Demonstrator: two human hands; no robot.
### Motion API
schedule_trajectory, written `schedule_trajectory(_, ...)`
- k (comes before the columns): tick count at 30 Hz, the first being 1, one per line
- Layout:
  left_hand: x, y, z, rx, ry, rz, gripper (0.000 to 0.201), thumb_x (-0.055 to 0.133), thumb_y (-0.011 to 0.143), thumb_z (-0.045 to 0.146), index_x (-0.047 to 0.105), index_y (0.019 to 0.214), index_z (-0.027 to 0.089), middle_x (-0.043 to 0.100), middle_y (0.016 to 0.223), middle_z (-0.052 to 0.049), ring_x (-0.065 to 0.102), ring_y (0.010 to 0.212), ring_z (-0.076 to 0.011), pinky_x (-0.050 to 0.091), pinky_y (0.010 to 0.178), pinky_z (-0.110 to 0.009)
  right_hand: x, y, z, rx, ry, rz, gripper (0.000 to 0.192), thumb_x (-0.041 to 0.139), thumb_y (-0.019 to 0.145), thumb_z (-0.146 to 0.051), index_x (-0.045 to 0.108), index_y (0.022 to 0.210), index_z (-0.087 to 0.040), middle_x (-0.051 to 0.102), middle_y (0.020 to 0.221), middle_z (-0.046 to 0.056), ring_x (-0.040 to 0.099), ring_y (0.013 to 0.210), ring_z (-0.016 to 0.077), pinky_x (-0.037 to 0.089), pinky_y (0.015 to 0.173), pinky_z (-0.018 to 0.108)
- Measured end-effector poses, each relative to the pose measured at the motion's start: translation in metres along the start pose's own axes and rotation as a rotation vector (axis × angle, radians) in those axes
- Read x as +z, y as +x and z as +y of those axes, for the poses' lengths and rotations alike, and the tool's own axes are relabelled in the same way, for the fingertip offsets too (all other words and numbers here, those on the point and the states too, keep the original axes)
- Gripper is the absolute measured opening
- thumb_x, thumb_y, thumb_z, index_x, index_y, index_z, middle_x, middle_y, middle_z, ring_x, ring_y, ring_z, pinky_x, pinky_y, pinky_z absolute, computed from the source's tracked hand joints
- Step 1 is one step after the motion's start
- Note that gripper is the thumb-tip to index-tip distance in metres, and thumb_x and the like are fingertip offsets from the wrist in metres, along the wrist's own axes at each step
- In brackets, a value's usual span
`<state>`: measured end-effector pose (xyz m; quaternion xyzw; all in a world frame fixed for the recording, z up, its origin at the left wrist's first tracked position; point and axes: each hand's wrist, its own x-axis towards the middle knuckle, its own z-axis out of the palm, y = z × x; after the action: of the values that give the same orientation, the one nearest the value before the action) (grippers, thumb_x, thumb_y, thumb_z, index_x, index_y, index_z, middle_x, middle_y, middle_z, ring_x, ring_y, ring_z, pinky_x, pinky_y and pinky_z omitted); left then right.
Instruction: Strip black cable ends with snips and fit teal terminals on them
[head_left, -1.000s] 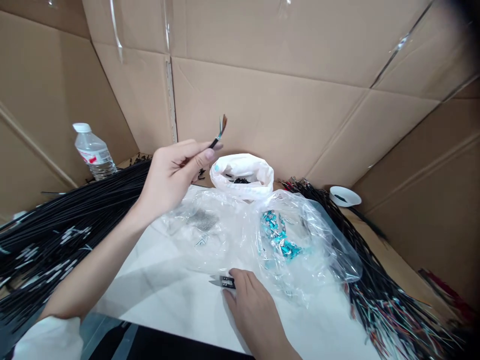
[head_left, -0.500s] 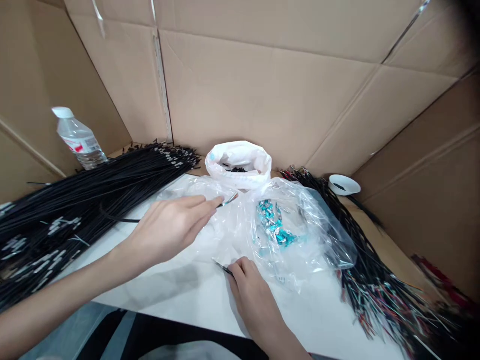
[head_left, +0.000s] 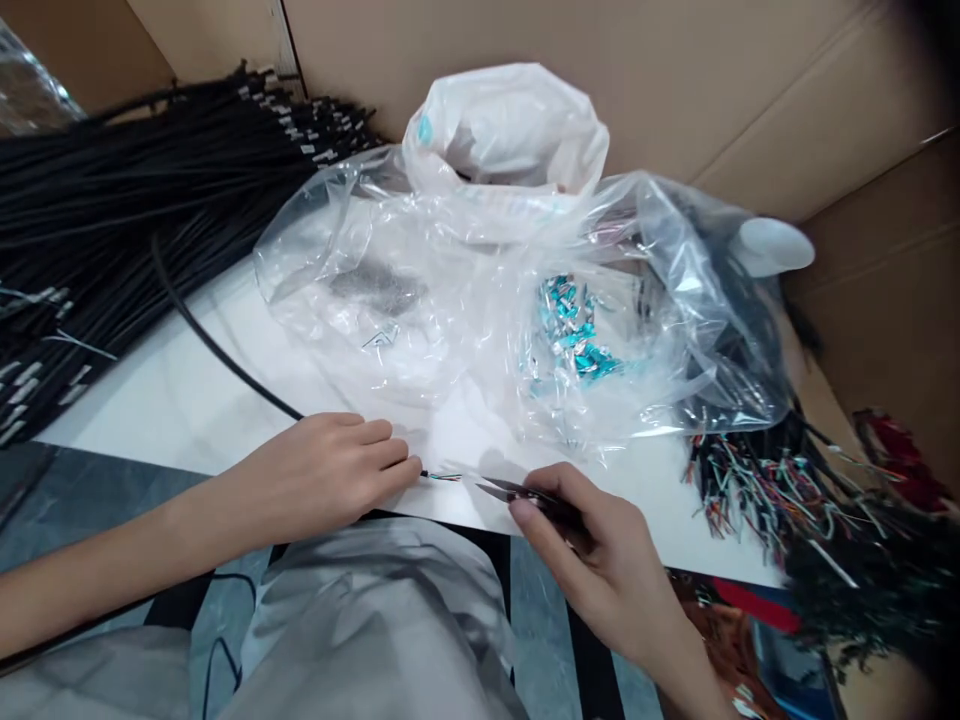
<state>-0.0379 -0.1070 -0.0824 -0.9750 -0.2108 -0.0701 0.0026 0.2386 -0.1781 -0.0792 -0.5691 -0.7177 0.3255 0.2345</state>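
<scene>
My left hand (head_left: 341, 470) is closed round a black cable (head_left: 225, 360), which curves in from the pile on the left. Past my fingertips the cable's end (head_left: 444, 477) shows, with several thin coloured wires bared. In my right hand (head_left: 600, 545) is a pair of small dark snips (head_left: 536, 503), gripped with the thumb below. Its two pointed blades are slightly apart and face the wire ends across a short gap, not touching them. Both hands are low over the front edge of the white table (head_left: 217, 420).
Clear plastic bags (head_left: 465, 300) lie behind the hands, one with teal and silver pieces (head_left: 577, 335). A white bag-lined container (head_left: 510, 120) stands at the back. Black cables (head_left: 150, 180) fill the left; a white bowl (head_left: 772, 247) and cables with bared coloured wires (head_left: 765, 480) are at right.
My left hand has come down and nearer with the cable end, away from the plastic bag. My right hand has shifted right and lifted the snips, now pointing at the wires. The view has tilted down.
</scene>
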Motion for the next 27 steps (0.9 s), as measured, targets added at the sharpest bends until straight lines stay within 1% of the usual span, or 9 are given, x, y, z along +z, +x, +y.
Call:
schedule_trajectory(2,0.006,-0.001,0.0,-0.005,-0.015,-0.048,0.021,0.053,0.096,0.005,0.068,0.097,0.019,0.07,0.084,-0.002,0.06,0.072,-0.017,0.04,0.063,-0.03,0.011,0.007,0.003,-0.063,-0.095,-0.004,0.019,0.055,0.1,-0.033,0.062,0.089,-0.019,0.058,0.06,-0.005,0.051,0.048,0.0095,0.034,0.047,0.021)
schedule_trajectory(5,0.008,-0.001,-0.001,-0.024,-0.015,-0.088,0.021,0.053,0.096,0.004,0.068,0.095,0.019,0.07,0.087,-0.002,0.059,0.072,-0.0178,0.039,0.064,-0.032,0.025,0.017,0.006,-0.154,-0.225,0.02,0.023,0.054,0.1,-0.031,0.06,0.082,-0.018,0.056,0.055,-0.005,0.049,0.044,0.0095,0.031,0.047,0.022)
schedule_trajectory(8,0.007,-0.002,-0.001,-0.028,-0.011,-0.101,0.02,0.054,0.095,0.003,0.067,0.092,0.019,0.069,0.086,-0.001,0.059,0.072,-0.0192,0.039,0.065,-0.034,0.036,0.022,0.006,-0.2,-0.291,0.016,0.027,0.052,0.099,-0.031,0.058,0.076,-0.019,0.054,0.053,-0.004,0.047,0.043,0.0095,0.028,0.047,0.023)
schedule_trajectory(10,0.007,-0.001,-0.001,-0.024,-0.014,-0.108,0.018,0.056,0.094,0.004,0.066,0.089,0.018,0.068,0.085,-0.001,0.058,0.073,-0.0199,0.038,0.064,-0.034,0.04,0.024,0.006,-0.213,-0.311,0.032,0.026,0.053,0.099,-0.03,0.057,0.075,-0.019,0.054,0.053,-0.004,0.048,0.044,0.0097,0.027,0.048,0.023)
schedule_trajectory(14,0.007,0.002,-0.001,-0.023,-0.027,-0.121,0.018,0.058,0.092,0.004,0.065,0.085,0.018,0.066,0.08,-0.001,0.056,0.071,-0.0199,0.035,0.063,-0.034,0.044,0.024,0.005,-0.22,-0.329,0.061,0.023,0.054,0.097,-0.029,0.059,0.076,-0.019,0.053,0.052,-0.004,0.047,0.044,0.0101,0.027,0.048,0.023)
schedule_trajectory(18,0.006,0.006,-0.002,-0.042,-0.064,-0.148,0.021,0.057,0.093,0.002,0.065,0.083,0.02,0.064,0.076,-0.001,0.053,0.071,-0.0192,0.032,0.062,-0.033,0.045,0.024,0.007,-0.217,-0.294,0.06,0.022,0.056,0.095,-0.028,0.057,0.075,-0.019,0.051,0.052,-0.005,0.044,0.043,0.009,0.028,0.047,0.023)
schedule_trajectory(23,0.006,0.005,-0.004,-0.045,-0.084,-0.149,0.022,0.056,0.094,0.003,0.065,0.082,0.02,0.064,0.076,-0.001,0.054,0.072,-0.0193,0.032,0.062,-0.034,0.047,0.025,0.008,-0.208,-0.243,0.05,0.022,0.057,0.094,-0.027,0.055,0.073,-0.019,0.049,0.052,-0.006,0.041,0.042,0.0081,0.028,0.047,0.022)
schedule_trajectory(27,0.008,0.003,-0.004,-0.064,-0.102,-0.147,0.023,0.055,0.094,0.003,0.066,0.082,0.02,0.066,0.076,-0.001,0.056,0.072,-0.0194,0.033,0.062,-0.034,0.048,0.026,0.007,-0.207,-0.233,0.049,0.022,0.058,0.093,-0.026,0.055,0.073,-0.019,0.048,0.052,-0.006,0.042,0.043,0.0078,0.028,0.047,0.021)
